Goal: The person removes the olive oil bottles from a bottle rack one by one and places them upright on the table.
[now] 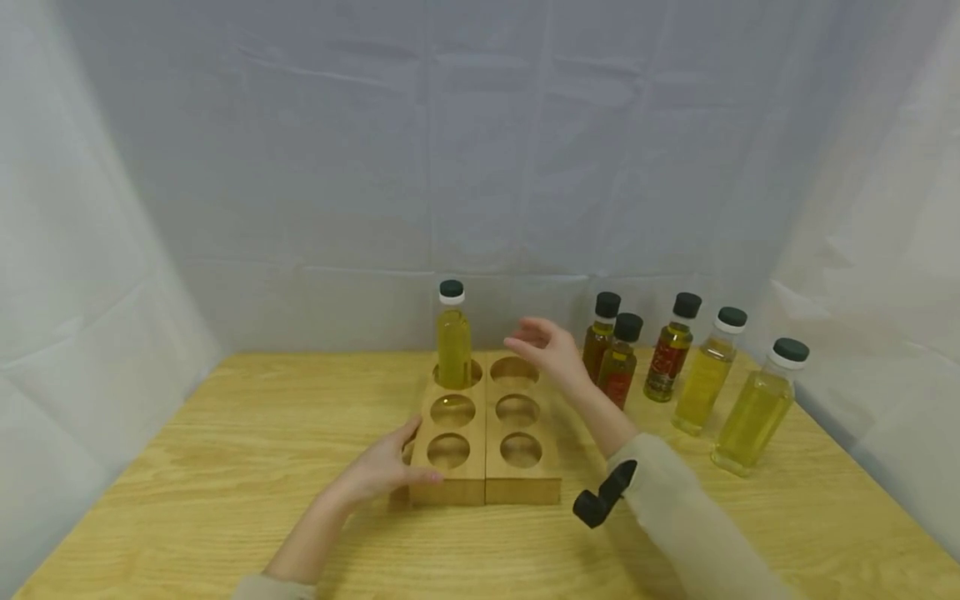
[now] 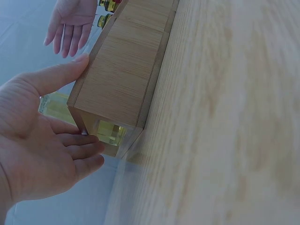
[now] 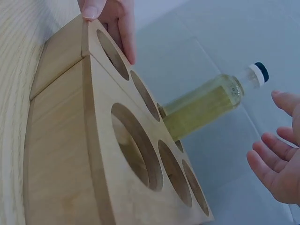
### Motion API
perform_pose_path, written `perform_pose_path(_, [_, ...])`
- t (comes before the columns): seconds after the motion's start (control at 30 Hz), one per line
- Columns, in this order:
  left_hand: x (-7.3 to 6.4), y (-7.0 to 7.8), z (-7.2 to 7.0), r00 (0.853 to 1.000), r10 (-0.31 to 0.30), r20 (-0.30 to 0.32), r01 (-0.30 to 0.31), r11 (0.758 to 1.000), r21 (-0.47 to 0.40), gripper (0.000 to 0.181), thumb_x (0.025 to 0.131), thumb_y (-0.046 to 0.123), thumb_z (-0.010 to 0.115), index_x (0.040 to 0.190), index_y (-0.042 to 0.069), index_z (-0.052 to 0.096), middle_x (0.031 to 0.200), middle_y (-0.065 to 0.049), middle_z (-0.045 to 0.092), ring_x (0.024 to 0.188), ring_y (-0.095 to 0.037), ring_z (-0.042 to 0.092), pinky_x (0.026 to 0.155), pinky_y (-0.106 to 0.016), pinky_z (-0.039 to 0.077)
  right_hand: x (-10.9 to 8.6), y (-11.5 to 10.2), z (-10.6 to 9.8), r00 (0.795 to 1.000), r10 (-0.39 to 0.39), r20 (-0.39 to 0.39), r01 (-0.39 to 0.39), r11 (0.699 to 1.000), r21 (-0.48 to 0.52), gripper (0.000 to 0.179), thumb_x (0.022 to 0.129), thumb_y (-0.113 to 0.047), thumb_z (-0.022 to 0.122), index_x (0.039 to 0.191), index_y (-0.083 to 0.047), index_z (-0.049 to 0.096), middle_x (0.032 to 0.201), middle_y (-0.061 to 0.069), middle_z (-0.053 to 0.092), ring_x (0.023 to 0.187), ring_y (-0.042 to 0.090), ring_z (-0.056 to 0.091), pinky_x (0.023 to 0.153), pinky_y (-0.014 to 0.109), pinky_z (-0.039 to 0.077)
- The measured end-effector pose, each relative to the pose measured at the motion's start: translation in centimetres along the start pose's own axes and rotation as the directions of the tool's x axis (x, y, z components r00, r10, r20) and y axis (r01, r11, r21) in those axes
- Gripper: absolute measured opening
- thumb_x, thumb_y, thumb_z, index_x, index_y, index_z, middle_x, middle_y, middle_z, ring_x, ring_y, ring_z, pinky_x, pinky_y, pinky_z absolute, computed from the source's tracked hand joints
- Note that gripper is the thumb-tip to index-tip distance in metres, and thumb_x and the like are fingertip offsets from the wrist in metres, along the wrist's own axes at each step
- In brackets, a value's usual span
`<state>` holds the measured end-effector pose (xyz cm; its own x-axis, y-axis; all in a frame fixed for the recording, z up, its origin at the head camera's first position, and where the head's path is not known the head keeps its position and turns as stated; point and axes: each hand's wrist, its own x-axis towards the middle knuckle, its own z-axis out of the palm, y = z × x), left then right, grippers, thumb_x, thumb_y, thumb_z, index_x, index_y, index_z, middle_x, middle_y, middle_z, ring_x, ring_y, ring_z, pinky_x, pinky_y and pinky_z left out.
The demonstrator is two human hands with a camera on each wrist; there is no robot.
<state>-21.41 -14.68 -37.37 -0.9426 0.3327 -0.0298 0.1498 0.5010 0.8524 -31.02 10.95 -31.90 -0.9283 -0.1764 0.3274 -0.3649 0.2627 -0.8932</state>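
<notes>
Two wooden bottle racks stand side by side, a left rack (image 1: 450,492) and a right rack (image 1: 523,491), each with three round holes. A square glass bottle of yellow oil (image 1: 453,346) with a dark green and white cap stands in the left rack's far hole. My left hand (image 1: 381,465) grips the left rack's near left corner, thumb on the front top edge, fingers at its open side. Above the right rack's far hole, my right hand (image 1: 553,357) hangs with loosely bent fingers, holding nothing. In the right wrist view that hand (image 3: 283,161) is apart from the bottle's cap.
Right of the racks stand several bottles: two dark ones with red labels, a rear one (image 1: 596,343) and a front one (image 1: 619,367), another red-labelled bottle (image 1: 666,358), and two yellow oil bottles (image 1: 703,379) (image 1: 753,417). White sheeting (image 1: 480,167) surrounds the wooden table (image 1: 300,417).
</notes>
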Motion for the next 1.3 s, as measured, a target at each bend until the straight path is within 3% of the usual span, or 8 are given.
perform_pose_path(0.27, [0.0,0.0,-0.1,1.0,0.01,0.004,-0.01,1.0,0.026,0.102,0.074,0.026,0.078,0.142,-0.013,0.013,0.144,-0.033,0.022,0.132,-0.047,0.02,0.106,-0.056,0.019,1.6,-0.1,2.3,1.0,0.012,0.014,-0.011,0.999,-0.037,0.055,0.084,-0.016,0.069,0.13,0.007,0.047,0.12,0.025,0.055,0.108,0.033,0.055,0.092,0.04,0.045])
perform_pose_path(0.57, [0.0,-0.1,-0.2,1.0,0.008,-0.004,-0.008,0.999,0.034,0.103,0.073,0.028,0.078,0.142,-0.012,0.014,0.144,-0.033,0.023,0.132,-0.047,0.021,0.105,-0.057,0.019,3.2,-0.5,4.4,1.0,0.02,0.016,-0.018,0.995,-0.095,0.058,0.083,-0.021,0.07,0.131,0.003,0.048,0.119,0.019,0.057,0.107,0.03,0.055,0.091,0.039,0.046])
perform_pose_path(1.03, [0.2,-0.5,0.1,1.0,0.0,0.0,0.0,1.0,0.012,0.104,0.073,0.03,0.078,0.143,-0.011,0.014,0.145,-0.031,0.022,0.132,-0.047,0.021,0.105,-0.059,0.019,4.2,-0.8,7.4,0.996,0.08,0.046,-0.072,0.985,-0.154,0.069,0.082,-0.029,0.071,0.139,-0.004,0.04,0.135,0.015,0.047,0.119,0.029,0.048,0.096,0.039,0.042])
perform_pose_path(1.3, [0.2,-0.2,0.0,1.0,-0.014,0.003,0.014,1.0,0.0,0.103,0.074,0.029,0.078,0.144,-0.01,0.013,0.145,-0.03,0.022,0.133,-0.046,0.02,0.105,-0.059,0.019,4.4,-0.5,8.2,0.997,0.081,0.005,-0.078,0.978,-0.192,0.067,0.082,-0.027,0.072,0.138,-0.006,0.043,0.135,0.016,0.048,0.117,0.031,0.049,0.096,0.041,0.042])
